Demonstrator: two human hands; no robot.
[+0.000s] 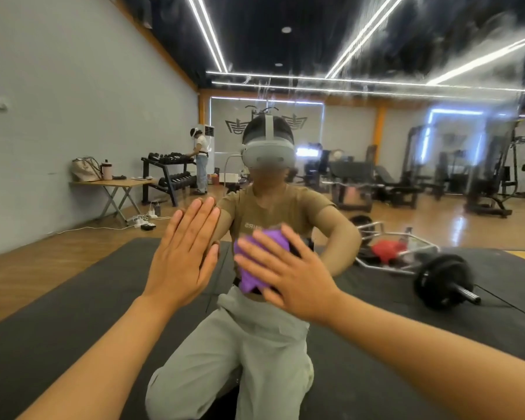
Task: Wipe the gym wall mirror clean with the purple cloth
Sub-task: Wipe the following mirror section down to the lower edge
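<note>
The gym wall mirror [376,183] fills the view in front of me and reflects the gym and my kneeling body. White smears and streaks cover its upper right part. My left hand [182,256] lies flat against the glass with straight fingers. My right hand [282,274] presses the crumpled purple cloth [252,259] against the mirror with spread, straight fingers. The cloth shows past my fingers on the left side; the rest is hidden under my palm.
In the reflection: a black floor mat [73,313], a barbell with black plates [446,280], a metal frame with a red cloth [388,250], weight machines at the right, a folding table with a bag [85,169], a dumbbell rack and another person at the left.
</note>
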